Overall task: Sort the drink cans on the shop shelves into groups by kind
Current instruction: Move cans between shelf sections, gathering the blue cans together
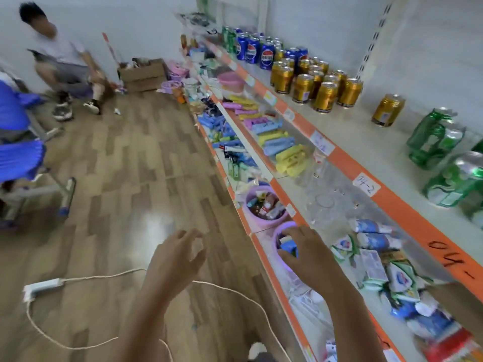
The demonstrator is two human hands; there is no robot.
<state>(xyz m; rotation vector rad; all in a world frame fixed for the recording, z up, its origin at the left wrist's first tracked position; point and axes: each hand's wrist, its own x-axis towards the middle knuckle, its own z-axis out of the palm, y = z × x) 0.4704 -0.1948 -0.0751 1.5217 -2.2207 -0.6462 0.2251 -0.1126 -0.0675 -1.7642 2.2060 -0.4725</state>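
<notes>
The top shelf (347,131) runs along the right. On it stand a cluster of gold cans (313,84), a lone gold can (388,109) further right, blue cans (257,49) behind them, far green cans (228,37) at the back, and near green cans (433,138) at the right edge. My left hand (175,259) hovers over the floor, empty, its fingers spread. My right hand (305,253) hangs, fingers relaxed, above a purple tub (283,231) on a lower shelf. Neither hand touches a can.
Lower shelves hold coloured rolls (277,142), glass jars (324,205), packets (379,259) and a second tub of small items (264,207). A white power strip (43,286) and cord lie on the wood floor. A seated person (62,61) and cardboard boxes (142,71) are at the back left.
</notes>
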